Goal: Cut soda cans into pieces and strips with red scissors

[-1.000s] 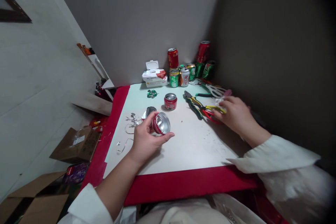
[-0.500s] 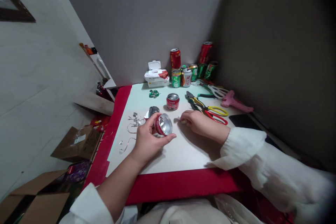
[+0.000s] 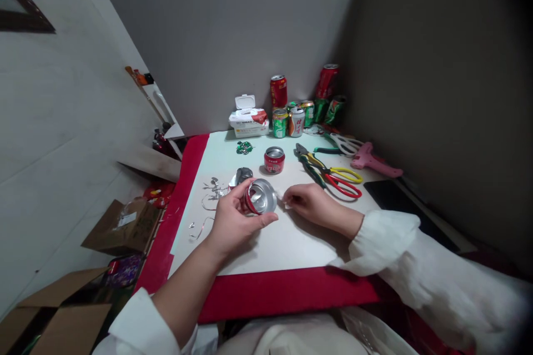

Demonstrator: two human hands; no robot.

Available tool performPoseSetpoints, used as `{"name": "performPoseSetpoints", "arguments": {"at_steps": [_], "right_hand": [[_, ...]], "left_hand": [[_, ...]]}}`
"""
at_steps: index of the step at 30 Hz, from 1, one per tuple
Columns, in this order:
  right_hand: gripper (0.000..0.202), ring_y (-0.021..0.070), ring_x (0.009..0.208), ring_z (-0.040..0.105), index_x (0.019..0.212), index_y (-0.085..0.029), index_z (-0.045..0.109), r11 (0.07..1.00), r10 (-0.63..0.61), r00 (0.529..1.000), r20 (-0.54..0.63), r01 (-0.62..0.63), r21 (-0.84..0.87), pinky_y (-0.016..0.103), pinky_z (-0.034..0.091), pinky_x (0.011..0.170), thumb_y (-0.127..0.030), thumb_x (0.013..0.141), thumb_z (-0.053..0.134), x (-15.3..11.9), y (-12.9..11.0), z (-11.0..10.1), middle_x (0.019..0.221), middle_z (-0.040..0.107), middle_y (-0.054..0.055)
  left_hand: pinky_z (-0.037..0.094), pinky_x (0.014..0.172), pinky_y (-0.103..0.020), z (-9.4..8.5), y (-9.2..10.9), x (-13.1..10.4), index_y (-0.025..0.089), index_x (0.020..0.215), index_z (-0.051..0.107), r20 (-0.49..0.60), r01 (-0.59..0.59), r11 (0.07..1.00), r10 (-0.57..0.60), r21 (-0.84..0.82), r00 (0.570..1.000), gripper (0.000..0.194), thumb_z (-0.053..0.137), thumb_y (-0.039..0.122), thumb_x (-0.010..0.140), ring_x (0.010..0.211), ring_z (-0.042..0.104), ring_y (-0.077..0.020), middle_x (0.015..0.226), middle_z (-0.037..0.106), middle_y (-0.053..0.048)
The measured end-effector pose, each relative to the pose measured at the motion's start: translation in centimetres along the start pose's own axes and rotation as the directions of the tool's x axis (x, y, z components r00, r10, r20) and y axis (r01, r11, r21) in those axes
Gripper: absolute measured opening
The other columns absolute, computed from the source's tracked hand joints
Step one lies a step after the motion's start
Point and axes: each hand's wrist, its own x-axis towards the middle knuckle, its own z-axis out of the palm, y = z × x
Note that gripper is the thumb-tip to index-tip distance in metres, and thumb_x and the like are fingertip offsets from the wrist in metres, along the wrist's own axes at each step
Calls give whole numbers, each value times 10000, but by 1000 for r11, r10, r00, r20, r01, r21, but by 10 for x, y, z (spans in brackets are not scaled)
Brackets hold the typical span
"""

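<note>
Wrapped round a cut red can piece, my left hand tilts its open silver side toward the right. My right hand is just right of the can piece, fingertips pinched on something small and whitish that I cannot make out. Behind them a second cut red can stands upright on the white board. A crumpled silver and dark piece lies behind my left hand. Thin metal strips and scraps are spread left of it.
Pliers, red-handled scissors and a pink glue gun lie at the right, beside a dark flat object. Several cans and a wipes pack line the back. Green pieces lie in front of the pack.
My right hand has shifted slightly down, close to the can piece. The can piece has turned so that more of its inside shows.
</note>
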Motion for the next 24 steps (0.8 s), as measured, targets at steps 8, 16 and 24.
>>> {"name": "performPoseSetpoints", "arguments": {"at_steps": [8,16,24], "right_hand": [[235,153,793,694,1008,-174,676,780,164,954,-251,30,626,273,567,700,-236,791,744,1,-62,-34,976,748,53],[184,154,756,711,904,-162,782,871,-4,981,-192,98,481,238,533,685,-76,819,643,3,-92,-10,864,800,37],[147,155,825,660,918,-151,733,862,-407,913,0,384,331,255,505,774,-82,930,604,3,-94,-28,895,737,73]], "left_hand": [[569,835,-310,-2,-1,3,108,1201,674,61,13,996,-8,-90,998,797,978,236,475,911,712,-215,1033,767,-109],[542,671,-231,1,1,2,112,996,715,167,116,986,-95,-120,981,664,984,120,389,734,672,-161,817,735,-31],[556,740,-280,-1,3,0,113,1036,726,148,72,996,-62,-60,987,740,996,185,351,803,671,-194,885,738,-57]]}}
